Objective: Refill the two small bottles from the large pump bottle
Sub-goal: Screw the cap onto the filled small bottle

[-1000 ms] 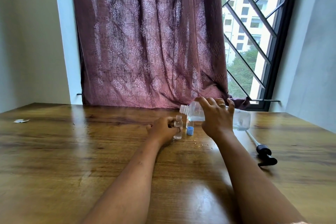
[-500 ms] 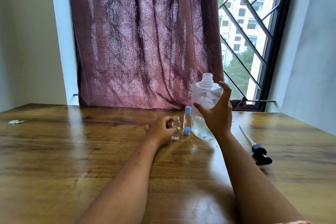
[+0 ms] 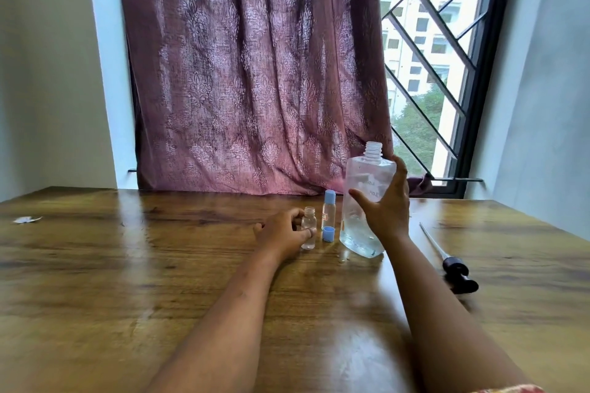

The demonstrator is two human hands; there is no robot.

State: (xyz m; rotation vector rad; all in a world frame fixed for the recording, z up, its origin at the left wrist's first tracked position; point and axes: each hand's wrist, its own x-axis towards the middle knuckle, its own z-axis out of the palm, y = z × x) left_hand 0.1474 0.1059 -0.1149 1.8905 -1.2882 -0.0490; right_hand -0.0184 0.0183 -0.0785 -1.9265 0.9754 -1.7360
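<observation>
The large clear bottle (image 3: 360, 201) stands upright on the wooden table (image 3: 127, 265), its neck open and a little clear liquid at the bottom. My right hand (image 3: 388, 210) wraps it from the right, thumb across the front. Left of it, my left hand (image 3: 281, 234) grips a small uncapped clear bottle (image 3: 309, 233) that stands on the table. A second small bottle with a blue cap (image 3: 329, 209) stands just behind, between the two. A loose blue cap (image 3: 328, 233) lies in front of it.
The black pump head with its long dip tube (image 3: 456, 269) lies on the table to the right of my right arm. A small scrap of paper (image 3: 26, 219) lies at the far left. A maroon curtain (image 3: 255, 73) and a barred window stand behind the table.
The large bottle was tipped on its side over the small open bottle; my right hand has turned it upright and brought it down to the table at the right. My left hand stayed put.
</observation>
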